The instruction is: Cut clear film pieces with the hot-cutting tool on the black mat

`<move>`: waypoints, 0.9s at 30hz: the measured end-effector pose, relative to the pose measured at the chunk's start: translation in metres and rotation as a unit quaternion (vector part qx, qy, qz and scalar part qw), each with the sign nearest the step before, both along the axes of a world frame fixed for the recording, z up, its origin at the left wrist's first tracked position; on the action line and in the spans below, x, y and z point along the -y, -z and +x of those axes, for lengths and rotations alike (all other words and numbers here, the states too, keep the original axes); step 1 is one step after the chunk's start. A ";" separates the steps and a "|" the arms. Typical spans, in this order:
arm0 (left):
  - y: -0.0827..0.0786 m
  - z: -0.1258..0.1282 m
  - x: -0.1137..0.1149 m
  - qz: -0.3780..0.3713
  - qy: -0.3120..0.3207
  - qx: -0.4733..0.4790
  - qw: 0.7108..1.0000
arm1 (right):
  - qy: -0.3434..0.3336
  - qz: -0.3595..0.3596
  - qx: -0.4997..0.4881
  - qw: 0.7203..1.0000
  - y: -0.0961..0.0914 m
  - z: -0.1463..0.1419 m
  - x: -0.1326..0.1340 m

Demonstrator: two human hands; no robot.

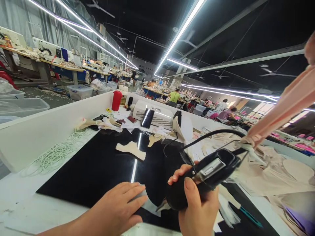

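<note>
My left hand point(120, 206) lies flat with fingers stretched out, pressing on a thin, pale grey piece of material point(152, 207) on the glossy black board point(81, 177). My right hand point(200, 208) is wrapped round a black corded hand tool point(209, 170) with a silver panel on its body. Its metal tip points down to the left, close to the pale piece; whether they touch I cannot tell. A pink cloth strap point(280, 108) is tied to the tool's rear end. Beyond my hands, a cream cut piece point(131, 149) rests on the board.
Pale green cord point(59, 150) lies tangled at left, inside the white side wall point(61, 114). A phone point(147, 118) leans on a white vented machine point(159, 114), with a red flask point(116, 100) behind. Beige fabric point(278, 173) and a teal-handled tool point(251, 217) lie at right.
</note>
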State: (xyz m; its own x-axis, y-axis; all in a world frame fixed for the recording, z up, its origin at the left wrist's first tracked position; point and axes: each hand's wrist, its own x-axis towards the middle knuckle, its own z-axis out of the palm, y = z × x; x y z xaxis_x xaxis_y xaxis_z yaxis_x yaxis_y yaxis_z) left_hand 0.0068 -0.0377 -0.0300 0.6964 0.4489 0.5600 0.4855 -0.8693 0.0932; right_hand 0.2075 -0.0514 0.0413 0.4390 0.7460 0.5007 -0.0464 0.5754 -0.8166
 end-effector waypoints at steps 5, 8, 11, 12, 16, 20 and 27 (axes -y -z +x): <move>-0.010 -0.016 -0.001 -0.075 -0.022 0.036 0.996 | -0.013 -0.005 -0.001 1.000 0.000 -0.019 -0.004; -0.018 -0.035 0.000 -0.130 -0.060 0.055 0.988 | -0.033 -0.004 -0.020 0.999 0.000 -0.035 -0.008; -0.021 -0.054 0.002 -0.195 -0.102 0.044 0.975 | -0.055 -0.004 -0.052 0.997 0.001 -0.050 -0.013; -0.020 -0.058 0.003 -0.212 -0.111 0.041 0.970 | -0.065 0.000 -0.057 0.996 0.002 -0.055 -0.015; -0.012 -0.064 0.007 -0.259 -0.120 0.054 0.957 | -0.098 0.022 -0.057 0.993 0.006 -0.071 -0.023; -0.006 -0.058 0.006 -0.262 -0.122 0.082 0.954 | -0.102 0.020 -0.055 0.993 0.010 -0.081 -0.027; -0.007 -0.055 0.007 -0.266 -0.122 0.125 0.948 | -0.113 0.016 -0.068 0.991 0.015 -0.090 -0.028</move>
